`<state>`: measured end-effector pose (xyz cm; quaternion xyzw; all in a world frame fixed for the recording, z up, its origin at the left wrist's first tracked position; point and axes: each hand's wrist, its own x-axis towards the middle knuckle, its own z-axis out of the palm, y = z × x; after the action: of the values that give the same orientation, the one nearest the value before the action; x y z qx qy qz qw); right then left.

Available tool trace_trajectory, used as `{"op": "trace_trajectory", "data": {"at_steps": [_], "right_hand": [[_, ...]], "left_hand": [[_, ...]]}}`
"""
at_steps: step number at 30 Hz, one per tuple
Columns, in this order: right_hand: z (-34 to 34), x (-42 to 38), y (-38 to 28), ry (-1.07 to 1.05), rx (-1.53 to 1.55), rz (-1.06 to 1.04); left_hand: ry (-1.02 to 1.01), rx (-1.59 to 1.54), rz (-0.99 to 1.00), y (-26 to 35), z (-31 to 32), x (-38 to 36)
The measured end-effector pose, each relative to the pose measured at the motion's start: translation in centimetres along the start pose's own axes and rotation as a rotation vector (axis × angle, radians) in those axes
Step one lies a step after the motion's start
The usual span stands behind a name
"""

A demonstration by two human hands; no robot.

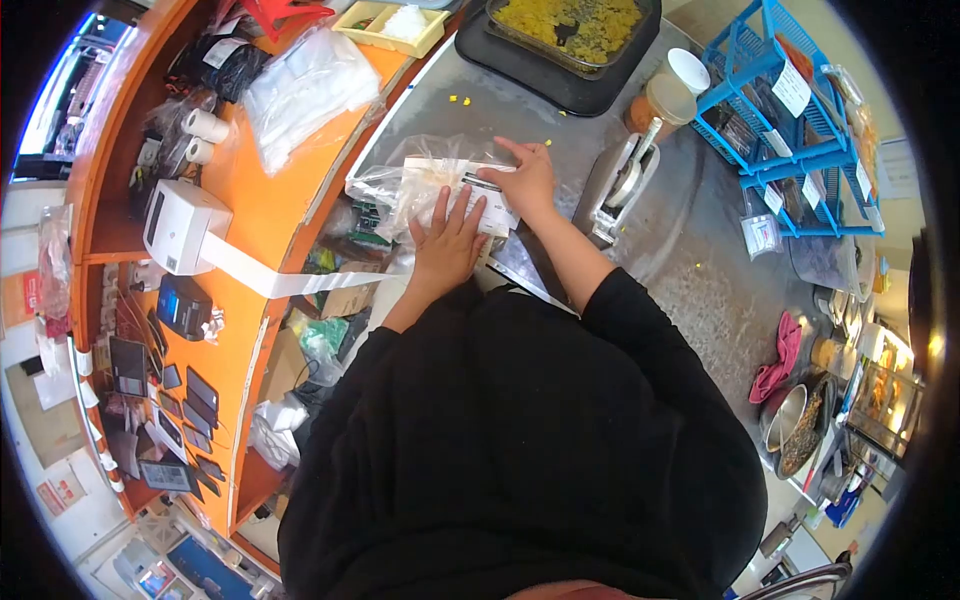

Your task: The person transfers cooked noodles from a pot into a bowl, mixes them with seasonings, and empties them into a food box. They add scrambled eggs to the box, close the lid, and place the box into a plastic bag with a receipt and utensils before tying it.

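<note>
My left hand [450,240] lies with its fingers spread over a white printed paper slip [497,214]. Thumb and fingers apart, my right hand [525,182] touches the slip's upper right part. Beneath the slip is a clear plastic bag [375,186], crumpled out to the left along the edge of the steel counter [685,300]; what it contains is hidden by the paper and my hands. To the right of my right hand stands a metal hand-lever device [625,185].
A white label printer [185,228] on the orange shelf [255,210] feeds out a long paper strip [290,284]. A black tray [480,50] bears a glass dish of yellow food [570,25]. Blue racks [775,120] stand at the right, and several phones [200,398] lie lower left.
</note>
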<state>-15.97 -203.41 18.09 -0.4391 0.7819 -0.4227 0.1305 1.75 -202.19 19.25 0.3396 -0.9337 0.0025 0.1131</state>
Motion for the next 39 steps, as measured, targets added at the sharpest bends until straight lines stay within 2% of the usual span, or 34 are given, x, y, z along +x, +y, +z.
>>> {"op": "trace_trajectory", "data": {"at_steps": [2, 5, 8, 11, 13, 15, 16, 17, 20, 21, 22, 23, 25, 28, 31, 32, 34, 35, 36, 38, 39], "right_hand": [[0.4, 1.1, 0.2, -0.069, 0.087, 0.093], [2.4, 2.6, 2.2, -0.241, 0.362, 0.352], [5.5, 3.8, 6.2, -0.086, 0.537, 0.433], [0.9, 0.5, 3.0, 0.091, 0.355, 0.178], [-2.6, -2.9, 0.9, -0.072, 0.491, 0.197], [-2.2, -5.1, 2.3, -0.288, 0.656, 0.287], [-1.7, -6.1, 3.2, -0.396, 0.739, 0.337], [-1.5, -6.1, 3.8, -0.437, 0.793, 0.311], [-1.2, -6.1, 5.5, -0.508, 0.899, 0.483], [-1.3, -6.2, 6.2, -0.560, 0.942, 0.441], [-1.8, -6.2, 6.4, -0.538, 0.910, 0.471], [-2.3, -6.7, 6.4, -0.520, 0.876, 0.502], [-3.7, -7.5, 6.3, -0.462, 0.817, 0.464], [-4.7, -8.5, 7.2, -0.564, 0.803, 0.484], [-5.1, -9.1, 4.9, -0.841, 0.713, 0.426], [-4.0, -9.2, 4.7, -0.857, 0.666, 0.244], [-1.7, -9.6, 4.7, -0.867, 0.571, -0.115], [-1.9, -9.0, 3.4, -1.013, 0.546, 0.033], [-0.8, -8.2, 2.9, -0.998, 0.557, -0.026], [1.5, -6.7, 2.0, -0.962, 0.580, -0.137], [2.0, -6.0, 1.5, -1.046, 0.625, -0.060]], "left_hand": [[0.009, 0.016, -0.001, 0.1, 0.1, -0.2], [-0.008, 0.006, -0.014, 0.1, 0.0, 0.1], [-0.013, 0.007, -0.013, 0.2, -0.1, -0.1], [0.038, -0.017, -0.049, -0.1, -1.0, -0.1], [0.149, -0.012, -0.114, -0.6, -2.4, 0.4], [0.318, 0.035, -0.203, -1.6, -4.0, 1.5], [0.258, 0.013, -0.247, -2.0, -4.2, 1.8], [0.205, -0.006, -0.290, -2.5, -4.4, 2.3], [0.071, -0.048, -0.365, -3.8, -3.9, 2.9], [-0.009, -0.054, -0.385, -3.9, -4.1, 2.9], [-0.084, -0.060, -0.417, -4.0, -4.5, 2.7], [-0.064, -0.130, -0.432, -3.4, -5.3, 2.6], [0.040, -0.478, -0.496, -3.6, -3.8, 2.1], [0.252, -1.008, -0.596, -2.8, -3.2, 3.7], [0.354, -1.021, -0.575, -1.5, -3.1, 6.3], [0.414, -1.039, -0.566, -0.9, -3.3, 6.9], [0.369, -1.081, -0.547, -0.4, -4.2, 7.2], [0.277, -1.127, -0.543, -0.2, -5.1, 6.8], [0.282, -1.197, -0.512, 0.2, -5.9, 6.2], [0.508, -0.872, -0.266, 0.0, -7.0, 4.4], [0.468, -0.956, -0.266, -0.5, -7.8, 3.3]]}}
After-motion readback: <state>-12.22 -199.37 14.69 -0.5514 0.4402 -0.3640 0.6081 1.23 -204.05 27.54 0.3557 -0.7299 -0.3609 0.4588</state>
